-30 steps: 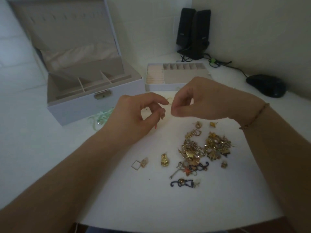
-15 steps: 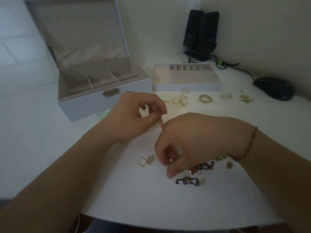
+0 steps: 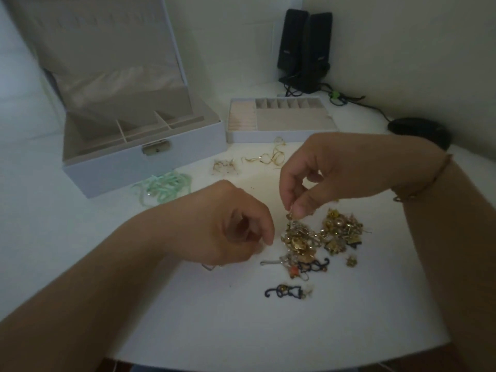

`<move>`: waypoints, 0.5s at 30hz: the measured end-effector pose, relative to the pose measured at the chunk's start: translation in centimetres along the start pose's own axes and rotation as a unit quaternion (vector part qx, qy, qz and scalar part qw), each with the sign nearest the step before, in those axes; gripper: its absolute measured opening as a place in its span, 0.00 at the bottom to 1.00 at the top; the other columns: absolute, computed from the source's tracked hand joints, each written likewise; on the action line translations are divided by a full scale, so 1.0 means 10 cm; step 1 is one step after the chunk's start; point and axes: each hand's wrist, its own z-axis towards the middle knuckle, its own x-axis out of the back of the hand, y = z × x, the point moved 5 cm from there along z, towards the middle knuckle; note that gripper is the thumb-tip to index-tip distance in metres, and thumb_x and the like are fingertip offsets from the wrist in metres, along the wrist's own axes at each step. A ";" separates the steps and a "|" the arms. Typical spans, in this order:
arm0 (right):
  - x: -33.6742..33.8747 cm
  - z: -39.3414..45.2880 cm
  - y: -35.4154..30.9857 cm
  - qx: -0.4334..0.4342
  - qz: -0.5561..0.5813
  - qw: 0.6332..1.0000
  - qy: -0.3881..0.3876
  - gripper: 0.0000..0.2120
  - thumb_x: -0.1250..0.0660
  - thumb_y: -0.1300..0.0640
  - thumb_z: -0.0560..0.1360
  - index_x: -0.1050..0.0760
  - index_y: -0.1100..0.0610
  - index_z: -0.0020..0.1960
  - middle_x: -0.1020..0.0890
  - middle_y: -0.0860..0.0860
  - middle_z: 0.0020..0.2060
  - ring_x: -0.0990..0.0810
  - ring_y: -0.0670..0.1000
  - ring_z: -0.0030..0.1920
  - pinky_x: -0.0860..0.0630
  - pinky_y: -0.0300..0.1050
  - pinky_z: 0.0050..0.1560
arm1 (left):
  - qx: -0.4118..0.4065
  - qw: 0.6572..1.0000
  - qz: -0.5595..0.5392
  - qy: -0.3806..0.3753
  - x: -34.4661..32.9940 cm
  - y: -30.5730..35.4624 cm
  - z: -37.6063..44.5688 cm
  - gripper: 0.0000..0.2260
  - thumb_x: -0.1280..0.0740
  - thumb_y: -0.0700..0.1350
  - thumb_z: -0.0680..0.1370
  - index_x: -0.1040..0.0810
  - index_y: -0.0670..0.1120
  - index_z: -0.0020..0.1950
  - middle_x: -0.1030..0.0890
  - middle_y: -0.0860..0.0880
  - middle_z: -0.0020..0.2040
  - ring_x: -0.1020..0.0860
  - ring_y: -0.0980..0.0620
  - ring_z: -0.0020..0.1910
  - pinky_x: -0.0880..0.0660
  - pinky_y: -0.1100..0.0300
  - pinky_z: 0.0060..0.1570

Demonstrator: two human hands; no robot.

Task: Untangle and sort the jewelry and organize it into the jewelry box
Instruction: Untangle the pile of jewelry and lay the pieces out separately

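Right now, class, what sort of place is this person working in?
Probably a home desk in a room corner: a pair of black computer speakers, a black mouse and cables on a white desk.

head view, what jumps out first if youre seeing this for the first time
The tangled pile of gold jewelry in the middle of the white table draws the eye, with the right hand pinching a small gold piece at its top and the left hand curled just beside it. Behind, the open jewelry box sits at the left, its removable tray lying next to it.
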 end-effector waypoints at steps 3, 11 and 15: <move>0.01 -0.01 0.00 -0.007 0.017 1.000 -0.003 0.08 0.27 0.44 0.66 0.20 0.46 0.40 0.18 0.43 0.33 0.25 0.45 0.28 0.30 0.32 0.33 | -0.001 0.999 0.000 0.034 0.04 0.00 0.00 0.06 0.25 0.48 0.72 0.16 0.52 0.48 0.17 0.52 0.39 0.19 0.50 0.37 0.23 0.53 0.41; 0.08 0.06 -0.05 0.009 0.023 0.993 0.115 0.09 0.26 0.46 0.65 0.19 0.50 0.39 0.17 0.47 0.30 0.21 0.46 0.30 0.27 0.34 0.33 | -0.010 0.970 -0.028 0.242 0.21 -0.02 0.05 0.07 0.29 0.57 0.71 0.18 0.57 0.46 0.17 0.56 0.39 0.25 0.56 0.33 0.27 0.59 0.34; 0.15 0.07 0.01 -0.008 0.056 0.982 0.181 0.10 0.26 0.47 0.65 0.20 0.53 0.38 0.19 0.47 0.27 0.24 0.41 0.26 0.31 0.27 0.31 | -0.009 0.959 -0.089 0.270 0.20 -0.06 0.07 0.06 0.31 0.54 0.73 0.17 0.53 0.45 0.16 0.54 0.36 0.23 0.47 0.31 0.25 0.50 0.34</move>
